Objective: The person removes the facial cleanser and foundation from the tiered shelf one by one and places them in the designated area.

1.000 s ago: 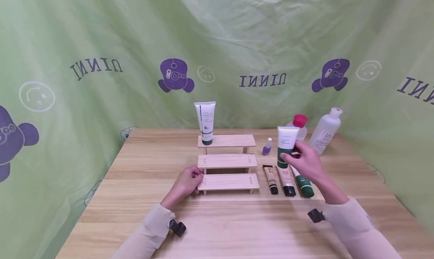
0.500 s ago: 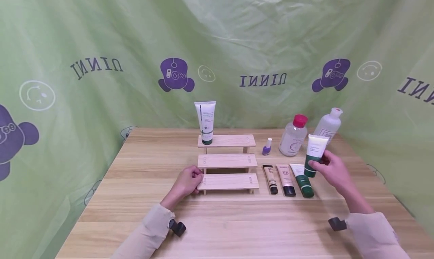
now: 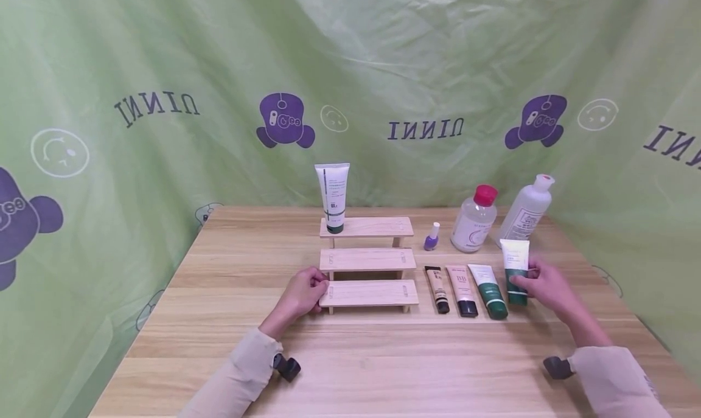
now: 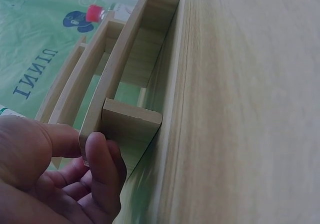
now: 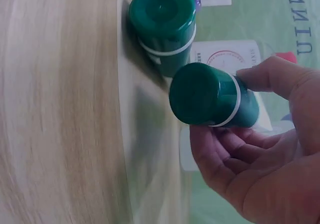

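Right hand (image 3: pixel 547 287) has lowered the gripped green-capped tube (image 3: pixel 516 272) tableward (left hand (image 3: pixel 303 293) still holds the wooden rack (image 3: pixel 368 293)).

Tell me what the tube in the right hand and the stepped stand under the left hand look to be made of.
Tube: looks like soft plastic, matte white body running into green, with a glossy hard green cap that shows highlights. Held by the right hand.

Stepped stand: seems to be pale unfinished wood; grain lines and flat board edges show in the left wrist view. The left hand holds its lowest step.
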`<state>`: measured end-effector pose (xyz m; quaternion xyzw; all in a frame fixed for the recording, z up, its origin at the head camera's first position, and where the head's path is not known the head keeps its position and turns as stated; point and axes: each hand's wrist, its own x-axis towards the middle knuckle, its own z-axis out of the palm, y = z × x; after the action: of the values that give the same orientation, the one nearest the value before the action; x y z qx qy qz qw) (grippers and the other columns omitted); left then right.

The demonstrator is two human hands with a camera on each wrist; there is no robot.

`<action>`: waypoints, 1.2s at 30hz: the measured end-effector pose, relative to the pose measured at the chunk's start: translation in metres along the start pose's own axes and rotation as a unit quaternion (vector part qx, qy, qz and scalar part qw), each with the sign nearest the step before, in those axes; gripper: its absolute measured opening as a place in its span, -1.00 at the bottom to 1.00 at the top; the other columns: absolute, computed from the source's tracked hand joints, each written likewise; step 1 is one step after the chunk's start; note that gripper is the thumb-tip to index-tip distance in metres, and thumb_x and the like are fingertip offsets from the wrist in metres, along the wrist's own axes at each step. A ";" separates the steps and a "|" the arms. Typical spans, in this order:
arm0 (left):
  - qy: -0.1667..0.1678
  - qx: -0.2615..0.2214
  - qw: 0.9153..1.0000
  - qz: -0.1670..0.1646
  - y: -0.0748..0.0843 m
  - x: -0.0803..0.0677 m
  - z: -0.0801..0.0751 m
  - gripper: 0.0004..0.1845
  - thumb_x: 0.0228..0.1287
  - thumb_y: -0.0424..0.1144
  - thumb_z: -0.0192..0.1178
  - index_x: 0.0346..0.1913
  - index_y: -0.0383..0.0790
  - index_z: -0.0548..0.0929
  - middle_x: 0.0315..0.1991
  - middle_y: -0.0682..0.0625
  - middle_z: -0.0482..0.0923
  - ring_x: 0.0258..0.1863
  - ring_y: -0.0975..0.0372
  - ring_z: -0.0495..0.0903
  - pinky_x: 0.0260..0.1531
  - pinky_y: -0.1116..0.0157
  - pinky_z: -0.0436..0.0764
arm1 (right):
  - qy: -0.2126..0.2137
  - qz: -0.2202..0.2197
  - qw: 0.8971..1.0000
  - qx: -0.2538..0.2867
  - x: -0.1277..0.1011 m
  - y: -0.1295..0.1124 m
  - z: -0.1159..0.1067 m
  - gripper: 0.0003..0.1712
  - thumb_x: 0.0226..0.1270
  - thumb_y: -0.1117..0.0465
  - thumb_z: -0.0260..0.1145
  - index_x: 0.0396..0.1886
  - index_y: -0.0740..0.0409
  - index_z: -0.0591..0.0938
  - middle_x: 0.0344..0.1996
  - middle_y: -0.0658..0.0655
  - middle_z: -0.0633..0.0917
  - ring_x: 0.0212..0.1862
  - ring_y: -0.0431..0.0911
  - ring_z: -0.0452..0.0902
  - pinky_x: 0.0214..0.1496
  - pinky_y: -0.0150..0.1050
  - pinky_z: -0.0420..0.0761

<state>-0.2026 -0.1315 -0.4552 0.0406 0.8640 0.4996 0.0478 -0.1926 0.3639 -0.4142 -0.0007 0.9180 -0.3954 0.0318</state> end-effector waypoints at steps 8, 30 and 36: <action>-0.003 0.004 1.000 -0.009 0.002 0.000 0.000 -0.89 0.36 -0.33 0.14 -0.17 -0.32 0.57 -0.50 -0.07 0.53 -0.77 0.25 0.46 -0.73 0.29 0.61 | -0.045 0.026 0.998 -0.026 0.005 0.006 -0.002 -0.44 0.32 0.19 0.30 0.03 0.64 0.38 -0.22 0.38 0.61 -0.27 -0.06 0.54 -0.34 -0.26 0.64; -0.002 0.003 1.000 -0.015 0.000 0.000 0.001 -0.91 0.37 -0.34 0.14 -0.19 -0.31 0.57 -0.53 -0.05 0.50 -0.78 0.26 0.45 -0.75 0.30 0.60 | -0.074 0.064 0.993 -0.062 0.011 0.012 0.001 -0.43 0.33 0.10 0.28 0.01 0.58 0.47 -0.32 0.22 0.60 -0.27 -0.02 0.49 -0.31 -0.25 0.50; -0.001 0.003 1.000 -0.007 0.001 0.000 0.001 -0.92 0.37 -0.35 0.14 -0.20 -0.33 0.56 -0.54 -0.05 0.50 -0.79 0.26 0.44 -0.75 0.30 0.59 | -0.069 0.064 0.993 -0.069 0.011 0.012 0.003 -0.57 0.32 0.10 0.29 -0.14 0.46 0.56 -0.39 0.14 0.58 -0.32 -0.04 0.45 -0.34 -0.25 0.46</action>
<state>-0.2024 -0.1305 -0.4552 0.0354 0.8655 0.4969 0.0519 -0.2030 0.3699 -0.4261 0.0283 0.9369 -0.3270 0.1205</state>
